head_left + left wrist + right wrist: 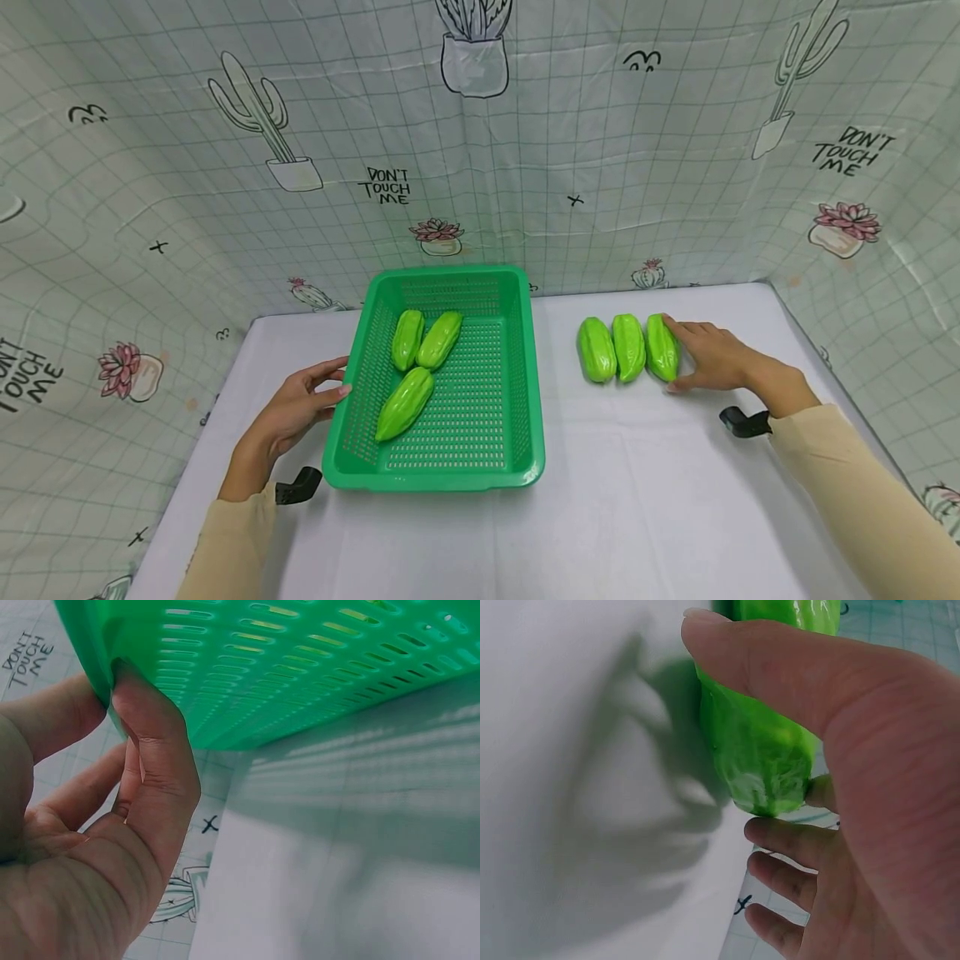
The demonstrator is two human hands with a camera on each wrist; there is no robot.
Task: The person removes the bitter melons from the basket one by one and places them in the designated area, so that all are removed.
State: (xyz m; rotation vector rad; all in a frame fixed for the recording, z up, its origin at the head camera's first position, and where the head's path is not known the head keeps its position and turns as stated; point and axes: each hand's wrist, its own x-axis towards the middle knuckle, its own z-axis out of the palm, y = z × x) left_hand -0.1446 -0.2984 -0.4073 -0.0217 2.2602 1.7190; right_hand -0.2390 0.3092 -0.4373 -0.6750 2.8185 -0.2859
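Observation:
My left hand (pixel 296 408) pinches the left rim of a green perforated plastic basket (pixel 536 417), thumb and fingers on either side of the rim in the left wrist view. Three ridged green fruits lie in the basket's left half: two side by side at the back, and a front fruit (pixel 405 404). On the right, three more stand in a close row. My right hand (pixel 712 358) spans the rightmost fruit (pixel 662 348), fingertips at its far end and thumb at its near end. In the right wrist view the thumb crosses in front of this fruit (pixel 761 754).
The left fruit (pixel 597 350) and middle fruit (pixel 628 347) of the row sit right beside the held one. A white cloth covers the table (pixel 600 517). Grid-patterned curtains (pixel 525 150) with cactus drawings rise behind and at both sides. Black wrist mounts (pixel 298 486) stick out below both hands.

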